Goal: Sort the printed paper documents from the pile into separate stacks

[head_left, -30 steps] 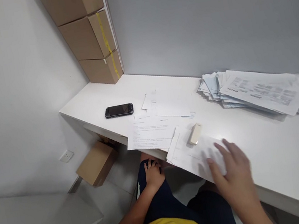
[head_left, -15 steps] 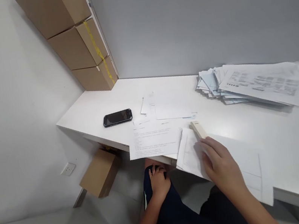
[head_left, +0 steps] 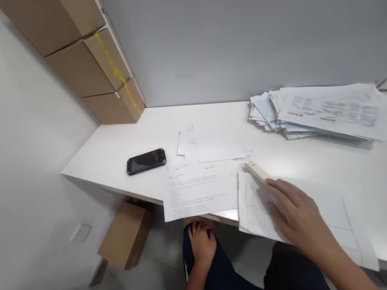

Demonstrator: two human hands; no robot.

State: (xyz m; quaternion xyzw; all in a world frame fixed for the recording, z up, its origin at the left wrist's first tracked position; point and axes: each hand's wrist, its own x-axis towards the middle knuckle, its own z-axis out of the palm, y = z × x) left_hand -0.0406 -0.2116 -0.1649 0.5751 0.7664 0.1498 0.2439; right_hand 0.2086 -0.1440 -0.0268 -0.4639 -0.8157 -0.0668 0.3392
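Observation:
In my right hand is a slim cream-coloured stapler, its far end pointing away from me. My fingers wrap around its near part and hide it. Stapler and hand are over some white sheets of paper, which lie partly past the desk's front edge. My left hand rests on my thigh with its fingers spread, holding nothing. Left of the stapler lies a printed sheet, overhanging the front edge a little. Behind it are more loose white sheets.
A black phone lies on the white desk. A messy pile of papers sits at the back right. Cardboard boxes are stacked at the far left corner; another box stands below the desk.
The camera view has shifted a little. My right hand, the stapler and the sheets under it have moved slightly right across the desk. My left hand stays on my thigh.

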